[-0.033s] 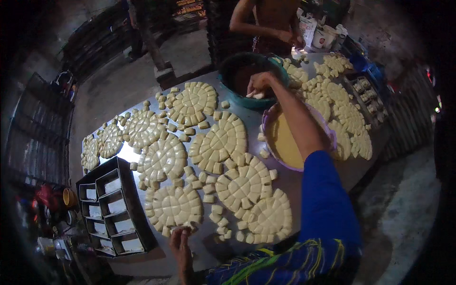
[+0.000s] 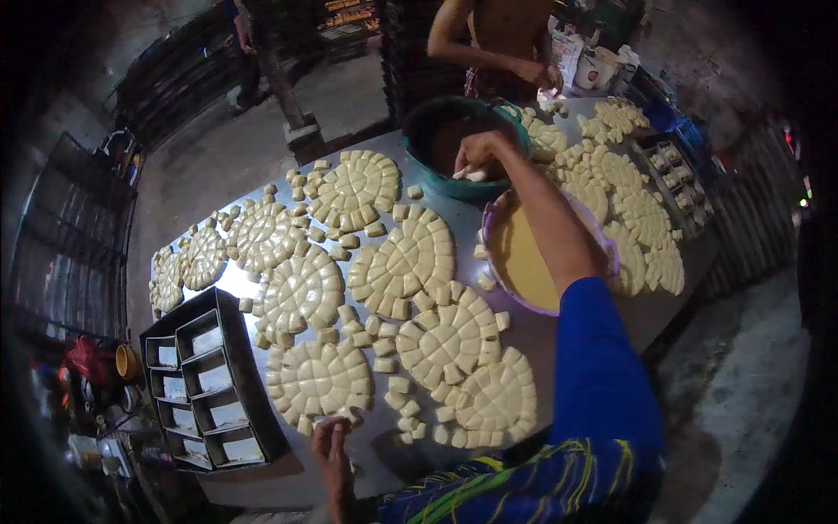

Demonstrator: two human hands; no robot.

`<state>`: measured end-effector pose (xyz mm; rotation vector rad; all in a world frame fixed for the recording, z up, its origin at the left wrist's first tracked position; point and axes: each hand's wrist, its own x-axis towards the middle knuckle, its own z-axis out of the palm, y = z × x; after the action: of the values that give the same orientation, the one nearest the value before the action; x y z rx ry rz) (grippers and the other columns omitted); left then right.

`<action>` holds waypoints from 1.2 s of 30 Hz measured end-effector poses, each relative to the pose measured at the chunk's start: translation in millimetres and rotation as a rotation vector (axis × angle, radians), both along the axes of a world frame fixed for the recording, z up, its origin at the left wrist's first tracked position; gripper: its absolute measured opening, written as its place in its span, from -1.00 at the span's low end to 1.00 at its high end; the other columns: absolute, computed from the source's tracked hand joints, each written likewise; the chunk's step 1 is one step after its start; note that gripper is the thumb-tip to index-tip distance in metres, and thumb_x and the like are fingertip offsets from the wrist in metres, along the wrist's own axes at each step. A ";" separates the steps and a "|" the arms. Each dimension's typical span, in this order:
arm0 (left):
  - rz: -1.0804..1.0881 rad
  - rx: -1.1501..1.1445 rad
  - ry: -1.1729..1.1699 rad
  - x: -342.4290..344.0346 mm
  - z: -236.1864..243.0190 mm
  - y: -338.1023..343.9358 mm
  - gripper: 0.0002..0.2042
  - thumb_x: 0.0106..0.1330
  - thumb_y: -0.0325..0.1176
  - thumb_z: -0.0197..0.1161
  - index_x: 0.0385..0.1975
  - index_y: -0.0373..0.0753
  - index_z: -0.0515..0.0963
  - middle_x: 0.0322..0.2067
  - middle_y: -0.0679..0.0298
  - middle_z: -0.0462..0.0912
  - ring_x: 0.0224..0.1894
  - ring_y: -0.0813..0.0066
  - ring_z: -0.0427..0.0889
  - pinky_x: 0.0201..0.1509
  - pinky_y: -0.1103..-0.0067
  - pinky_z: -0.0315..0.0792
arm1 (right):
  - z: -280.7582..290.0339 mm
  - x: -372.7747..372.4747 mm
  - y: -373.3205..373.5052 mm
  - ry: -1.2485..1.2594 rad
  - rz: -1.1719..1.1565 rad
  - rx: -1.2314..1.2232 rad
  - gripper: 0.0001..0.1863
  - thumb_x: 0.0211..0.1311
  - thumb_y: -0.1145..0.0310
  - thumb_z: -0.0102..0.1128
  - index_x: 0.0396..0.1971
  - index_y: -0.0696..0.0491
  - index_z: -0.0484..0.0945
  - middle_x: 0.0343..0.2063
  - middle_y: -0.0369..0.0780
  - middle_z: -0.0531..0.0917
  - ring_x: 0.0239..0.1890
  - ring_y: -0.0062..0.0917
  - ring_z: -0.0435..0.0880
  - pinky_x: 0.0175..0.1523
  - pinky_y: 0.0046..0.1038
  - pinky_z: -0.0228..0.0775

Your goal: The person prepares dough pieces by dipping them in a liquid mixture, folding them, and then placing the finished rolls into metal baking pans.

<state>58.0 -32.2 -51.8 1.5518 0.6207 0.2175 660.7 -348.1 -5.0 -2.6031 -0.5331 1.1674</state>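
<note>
**Right hand in the teal bowl, left hand at the bench edge**

I see my right hand (image 2: 478, 157) stretched far across the bench (image 2: 602, 319) and over the rim of a teal bowl (image 2: 417, 140). Its fingers (image 2: 463, 168) are clenched around pale dough pieces (image 2: 469, 174) lifted just above the bowl's dark contents; what that dark filling is, I cannot tell. Just beside the bowl, under my forearm, sits a purple basin (image 2: 491, 218) holding a smooth yellow liquid (image 2: 524, 262).

My left hand (image 2: 330, 441) rests at the near edge of the bench, fingers spread loosely and released, gripping nothing, their tips touching the nearest round of cut dough (image 2: 319, 380). More such rounds, each sliced into small blocks, cover the bench from left to right, with loose blocks scattered between them.

At my left stands a dark tin rack (image 2: 209, 389) of rectangular moulds, several with a pale piece lying in the bottom. A second mould tray (image 2: 676, 166) sits at the far right among more dough rounds. Another person (image 2: 502, 44) stands at the far end of the bench, hands near the bowl's far side.

Against the earlier frame I find no real change: my right hand is over the bowl as before, my left is at the same spot, and the dough rounds lie as they did.
</note>
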 end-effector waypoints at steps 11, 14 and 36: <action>0.083 -0.208 -0.033 -10.2 -2.4 -6.0 -0.83 0.37 -0.33 0.22 -0.20 -0.30 0.55 -0.27 0.25 0.62 -0.17 0.44 0.60 0.01 0.46 0.46 | 46.8 -43.8 -20.3 0.209 -0.242 0.761 -0.59 0.22 0.52 0.20 0.11 0.07 0.54 -0.12 -0.32 0.66 -0.09 -0.60 0.64 0.01 -0.48 0.54; 0.056 -0.456 -0.013 -0.1 2.4 -18.9 -0.81 0.38 -0.33 0.19 -0.14 -0.31 0.52 -0.23 0.23 0.60 -0.13 0.40 0.59 0.03 0.44 0.44 | 55.8 -120.4 2.7 0.280 -0.292 1.096 -0.42 0.26 0.56 0.18 0.29 0.02 0.31 0.07 -0.28 0.57 0.07 -0.54 0.59 0.14 -0.39 0.52; -0.076 -1.214 -0.259 -50.9 22.1 -24.9 -0.61 0.45 -0.22 0.12 0.17 -0.25 0.35 0.09 0.28 0.52 0.13 0.49 0.51 0.22 0.48 0.41 | -46.8 -549.1 141.1 0.978 -0.889 1.732 -0.17 0.03 0.78 -0.02 0.37 -0.06 0.15 0.19 -0.14 0.46 0.20 -0.32 0.50 0.28 -0.26 0.40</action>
<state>7.2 -57.1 -29.7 0.3609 0.3501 -0.0370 111.6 -207.0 -51.8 -0.4869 0.0078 0.7611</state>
